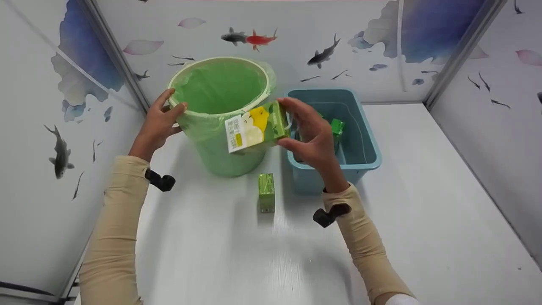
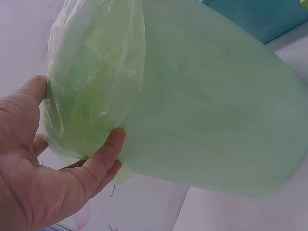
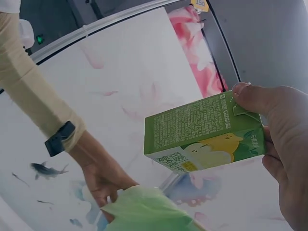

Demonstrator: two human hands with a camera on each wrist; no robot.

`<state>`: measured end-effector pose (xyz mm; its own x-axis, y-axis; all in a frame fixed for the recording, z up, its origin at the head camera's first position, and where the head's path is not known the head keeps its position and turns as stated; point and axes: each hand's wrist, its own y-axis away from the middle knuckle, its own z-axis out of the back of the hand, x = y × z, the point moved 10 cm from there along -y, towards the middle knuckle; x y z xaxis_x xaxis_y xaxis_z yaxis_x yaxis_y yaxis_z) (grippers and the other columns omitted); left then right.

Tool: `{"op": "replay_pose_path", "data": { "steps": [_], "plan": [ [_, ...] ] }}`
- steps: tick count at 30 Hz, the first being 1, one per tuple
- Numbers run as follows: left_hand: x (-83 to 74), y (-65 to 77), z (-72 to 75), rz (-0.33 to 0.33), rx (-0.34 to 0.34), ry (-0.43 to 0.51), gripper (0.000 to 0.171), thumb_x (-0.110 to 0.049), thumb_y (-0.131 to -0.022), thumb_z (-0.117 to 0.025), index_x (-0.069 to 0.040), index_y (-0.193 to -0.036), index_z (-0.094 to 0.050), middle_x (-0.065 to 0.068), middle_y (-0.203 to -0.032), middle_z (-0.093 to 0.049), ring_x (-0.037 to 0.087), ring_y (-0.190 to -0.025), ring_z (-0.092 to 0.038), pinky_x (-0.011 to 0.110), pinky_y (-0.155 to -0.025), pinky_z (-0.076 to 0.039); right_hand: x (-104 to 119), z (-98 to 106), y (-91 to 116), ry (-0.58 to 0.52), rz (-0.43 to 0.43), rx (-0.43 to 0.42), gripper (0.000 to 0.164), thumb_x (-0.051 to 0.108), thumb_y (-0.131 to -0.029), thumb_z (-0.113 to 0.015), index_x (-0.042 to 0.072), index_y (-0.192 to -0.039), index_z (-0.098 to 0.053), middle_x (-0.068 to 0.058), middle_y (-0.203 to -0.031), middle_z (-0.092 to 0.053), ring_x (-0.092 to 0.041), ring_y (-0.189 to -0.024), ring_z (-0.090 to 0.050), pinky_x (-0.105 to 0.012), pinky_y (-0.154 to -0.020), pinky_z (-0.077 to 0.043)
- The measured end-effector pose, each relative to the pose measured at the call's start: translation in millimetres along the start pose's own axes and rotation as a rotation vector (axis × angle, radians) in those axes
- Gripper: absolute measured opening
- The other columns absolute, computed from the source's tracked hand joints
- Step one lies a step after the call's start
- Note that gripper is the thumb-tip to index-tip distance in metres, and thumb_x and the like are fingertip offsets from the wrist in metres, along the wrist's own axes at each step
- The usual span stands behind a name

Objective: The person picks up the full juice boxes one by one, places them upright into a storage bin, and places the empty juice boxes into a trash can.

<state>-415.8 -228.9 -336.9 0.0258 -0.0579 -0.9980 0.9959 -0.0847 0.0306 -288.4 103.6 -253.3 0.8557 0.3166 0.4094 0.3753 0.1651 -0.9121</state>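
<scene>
A green trash bin (image 1: pixel 230 148) lined with a thin green plastic bag (image 2: pixel 96 72) leans slightly at the back left. My left hand (image 1: pixel 157 123) grips its rim on the left side, thumb on the bag over the edge and fingers along the outer wall. In my right hand (image 1: pixel 311 133) is a green juice carton (image 3: pixel 199 132) with yellow and white fruit printed on it, pinched at one end between thumb and fingers. The carton is held tilted in front of the bin's right rim. Another green carton (image 1: pixel 266 192) stands on the white table below it.
A blue plastic tub (image 1: pixel 370 140) is right of the bin, partly behind my right hand. Inside it lie green cartons (image 1: pixel 336 127). White panels (image 1: pixel 292 51) printed with fish and petals enclose the table (image 1: pixel 220 254) at the back and sides.
</scene>
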Motion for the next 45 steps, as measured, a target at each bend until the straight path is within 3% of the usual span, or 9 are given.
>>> {"op": "replay_pose_path", "data": {
  "steps": [8, 17, 24, 33, 41, 45],
  "plan": [
    [-1.3, -1.1, 4.9, -0.002, -0.014, 0.004, 0.080, -0.026, -0.101, -0.062, -0.024, -0.164, -0.014, 0.026, -0.162, -0.020, 0.042, -0.142, -0.037, 0.059, -0.113, -0.034, 4, 17, -39, 0.108, 0.058, -0.102, 0.076, 0.024, -0.089, -0.081, -0.022, -0.135, -0.043, -0.028, -0.138, -0.055, -0.040, -0.126, -0.054, -0.053, -0.111, -0.041],
    [4.8, -1.2, 1.4, -0.004, -0.011, 0.013, 0.080, -0.027, -0.101, -0.063, -0.023, -0.164, -0.015, 0.025, -0.160, -0.023, 0.040, -0.140, -0.041, 0.058, -0.112, -0.036, -14, 11, -84, 0.210, 0.140, -0.051, 0.072, 0.019, -0.091, -0.079, -0.024, -0.135, -0.041, -0.032, -0.137, -0.053, -0.036, -0.128, -0.054, -0.054, -0.112, -0.040],
    [4.2, -0.1, 2.9, 0.002, -0.023, 0.012, 0.079, -0.026, -0.101, -0.062, -0.025, -0.164, -0.014, 0.025, -0.161, -0.021, 0.041, -0.142, -0.038, 0.058, -0.113, -0.035, -51, -5, -107, 0.274, -0.004, 0.051, 0.067, -0.006, -0.084, -0.079, -0.021, -0.138, -0.043, -0.029, -0.140, -0.052, -0.026, -0.133, -0.053, -0.044, -0.116, -0.037],
    [4.6, -4.1, 1.3, 0.015, -0.044, 0.019, 0.078, -0.026, -0.101, -0.062, -0.024, -0.164, -0.017, 0.024, -0.162, -0.020, 0.040, -0.141, -0.039, 0.057, -0.113, -0.036, -103, -14, -108, 0.440, -0.112, 0.153, 0.067, 0.012, -0.088, -0.081, -0.013, -0.141, -0.048, -0.024, -0.141, -0.056, -0.023, -0.134, -0.052, -0.030, -0.114, -0.038],
    [5.3, -4.4, 0.6, 0.011, -0.022, 0.032, 0.080, -0.026, -0.101, -0.063, -0.026, -0.164, -0.014, 0.024, -0.162, -0.019, 0.039, -0.141, -0.039, 0.057, -0.114, -0.035, -140, -8, -94, 0.427, -0.289, 0.123, 0.067, 0.014, -0.087, -0.082, -0.007, -0.143, -0.051, -0.018, -0.139, -0.059, -0.018, -0.130, -0.055, -0.028, -0.111, -0.041],
    [3.1, -2.5, 1.6, 0.005, -0.023, 0.026, 0.080, -0.025, -0.101, -0.062, -0.025, -0.165, -0.014, 0.025, -0.161, -0.020, 0.039, -0.141, -0.039, 0.057, -0.113, -0.035, -148, -8, -90, 0.439, -0.318, 0.130, 0.070, 0.013, -0.086, -0.083, -0.006, -0.144, -0.050, -0.020, -0.140, -0.058, -0.021, -0.132, -0.054, -0.031, -0.112, -0.041]
  ]
}}
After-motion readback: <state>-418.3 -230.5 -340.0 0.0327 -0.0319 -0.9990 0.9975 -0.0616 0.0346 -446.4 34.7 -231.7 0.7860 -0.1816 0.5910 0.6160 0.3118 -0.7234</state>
